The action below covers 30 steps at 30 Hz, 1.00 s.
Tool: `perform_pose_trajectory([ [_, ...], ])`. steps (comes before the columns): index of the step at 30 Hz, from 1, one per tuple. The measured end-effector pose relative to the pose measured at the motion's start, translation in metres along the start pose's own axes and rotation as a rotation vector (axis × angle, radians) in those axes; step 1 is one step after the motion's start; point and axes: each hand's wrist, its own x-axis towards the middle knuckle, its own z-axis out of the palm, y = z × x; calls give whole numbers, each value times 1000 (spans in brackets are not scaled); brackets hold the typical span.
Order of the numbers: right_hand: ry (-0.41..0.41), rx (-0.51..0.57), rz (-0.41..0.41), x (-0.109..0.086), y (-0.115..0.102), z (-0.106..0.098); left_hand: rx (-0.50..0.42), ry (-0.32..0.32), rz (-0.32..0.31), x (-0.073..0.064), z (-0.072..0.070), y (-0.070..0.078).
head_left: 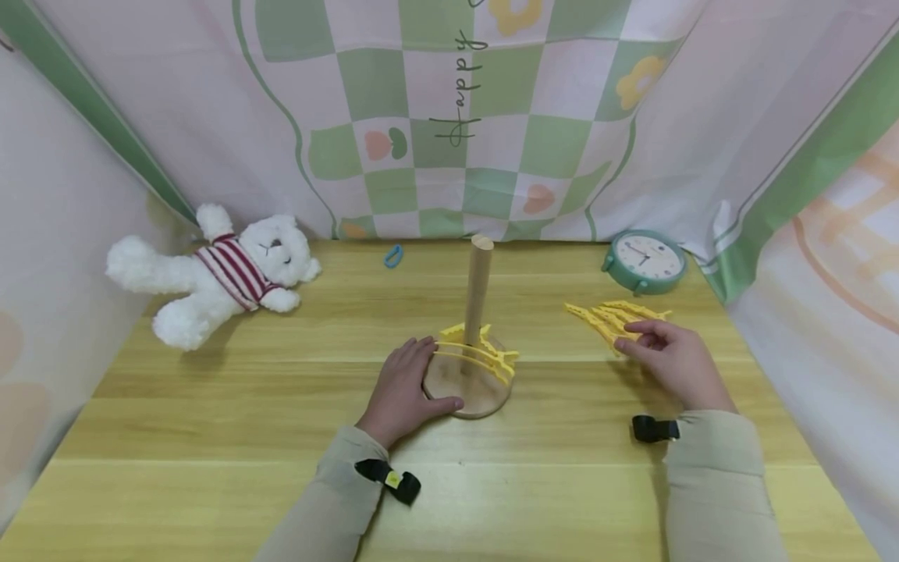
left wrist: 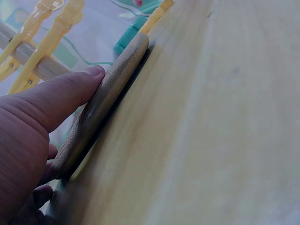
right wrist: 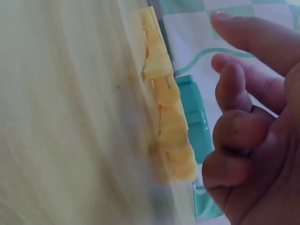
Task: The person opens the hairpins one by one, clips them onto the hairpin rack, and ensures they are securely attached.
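Observation:
A wooden stand with a round base (head_left: 481,400) and an upright post (head_left: 478,289) stands mid-table. My left hand (head_left: 403,386) holds the base at its left side, thumb at the front edge, fingers toward the back. Thumb and rim (left wrist: 119,70) meet in the left wrist view. Yellow clips (head_left: 500,361) sit around the lower post; two of these clips (left wrist: 35,51) show across it in the left wrist view. Above a row of loose yellow clips (head_left: 597,318), my right hand (head_left: 674,361) hovers, thumb and forefinger apart. Those clips (right wrist: 171,126) lie beside it in the right wrist view.
A green round clock (head_left: 646,261) lies at the back right, behind the loose clips. On the left is a white teddy bear (head_left: 235,269) in a striped shirt. A small blue loop (head_left: 393,256) lies near the back curtain (head_left: 435,187).

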Motion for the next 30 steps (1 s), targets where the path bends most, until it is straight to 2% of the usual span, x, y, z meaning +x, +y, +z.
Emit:
perform_pose_trajectory([
  [6,-103,-70,5,3,0,4,4,-1,0,-1,0,0],
  [10,-135,-111,2,5,-1,6,5,1,3,0,0,0],
  [20,-212,15,26,6,-16,15,13,0,8,-1,-1,-1],
  [26,-243,134,52,6,-24,24,14,6,16,-1,0,-2],
  [30,-240,133,42,7,-24,28,20,11,19,0,2,-4],
])
